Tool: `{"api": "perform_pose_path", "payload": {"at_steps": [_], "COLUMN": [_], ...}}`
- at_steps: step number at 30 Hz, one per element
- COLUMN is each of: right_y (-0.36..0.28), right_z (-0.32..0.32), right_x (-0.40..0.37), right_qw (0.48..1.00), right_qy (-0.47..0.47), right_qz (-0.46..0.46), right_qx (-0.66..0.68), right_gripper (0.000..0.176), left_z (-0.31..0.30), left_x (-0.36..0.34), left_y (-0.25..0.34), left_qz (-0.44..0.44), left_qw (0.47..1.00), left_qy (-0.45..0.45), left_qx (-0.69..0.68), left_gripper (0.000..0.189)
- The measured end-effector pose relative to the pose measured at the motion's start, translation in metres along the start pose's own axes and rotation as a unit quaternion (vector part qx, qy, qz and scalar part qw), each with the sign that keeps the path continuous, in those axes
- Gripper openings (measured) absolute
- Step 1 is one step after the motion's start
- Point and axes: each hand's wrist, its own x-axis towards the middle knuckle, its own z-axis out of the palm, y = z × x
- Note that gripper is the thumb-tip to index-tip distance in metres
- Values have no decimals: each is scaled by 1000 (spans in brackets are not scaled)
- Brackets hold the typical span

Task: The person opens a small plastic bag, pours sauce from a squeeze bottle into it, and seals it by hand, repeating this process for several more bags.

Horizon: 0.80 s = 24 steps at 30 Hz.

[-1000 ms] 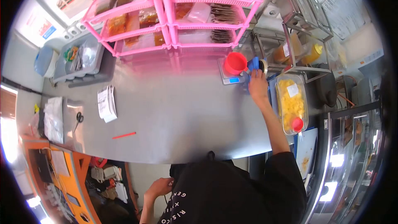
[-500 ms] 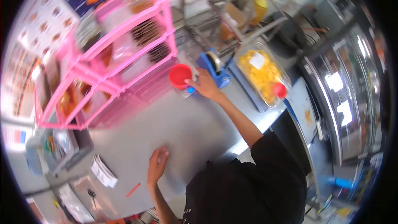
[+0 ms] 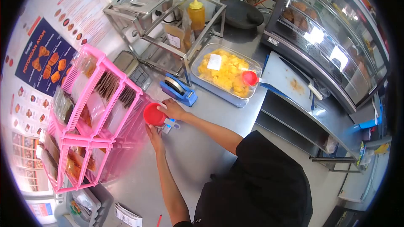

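A round red bowl [image 3: 154,114] stands on a small kitchen scale [image 3: 167,127] with a lit blue display, beside the pink rack. My right hand [image 3: 172,110] grips the bowl's rim from the right. From the near side, my left hand [image 3: 155,138] holds the bowl's lower edge, its fingers partly hidden by the bowl. The bowl's inside shows plain red. Beyond my right hand sits a blue tape dispenser [image 3: 178,90].
A pink rack [image 3: 110,136] of packets stands left. Behind right is a metal tray [image 3: 256,64] of yellow chunks with a red scoop [image 3: 250,78]. Farther right lie a cutting board [image 3: 290,73] and knife [image 3: 314,91], near a glass display case [image 3: 336,38].
My left hand has moved from above the table up to the bowl and taken hold of it. My right hand stays at the bowl. The camera view has turned and shifted right.
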Motion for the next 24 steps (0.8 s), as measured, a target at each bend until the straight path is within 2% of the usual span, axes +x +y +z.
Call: {"api": "perform_pose_path", "payload": {"at_steps": [3,5,7,12,14,17,21,24], "right_y": [-2,1,1,14,21,32,47,81], "right_z": [-4,-6,-18,-40,-53,-73,-138,-195], "right_x": [-46,-88,-133,-220,-248,-289,-344,-393], "right_qw": [999,999,997,993,988,990,976,961], "right_qy": [-30,-42,-57,-72,-95,-53,10,104], "right_qz": [17,16,16,70,98,125,192,204], "right_qx": [8,15,42,54,77,24,102,152], "right_gripper": [75,74,74,76,79,78,81,81], "left_z": [-7,-9,-5,35,49,71,139,201], "left_x": [-45,-81,-125,-216,-244,-272,-310,-328], "left_y": [7,-11,-16,-23,-20,-20,-20,-33], "left_qz": [-58,-46,-80,-118,-149,-190,-177,-113], "left_qw": [998,997,995,990,988,981,984,983], "left_qy": [-22,22,35,65,26,-22,-21,-147], "left_qx": [27,59,54,51,13,-19,0,20], "left_gripper": [72,69,64,58,58,57,53,51]}}
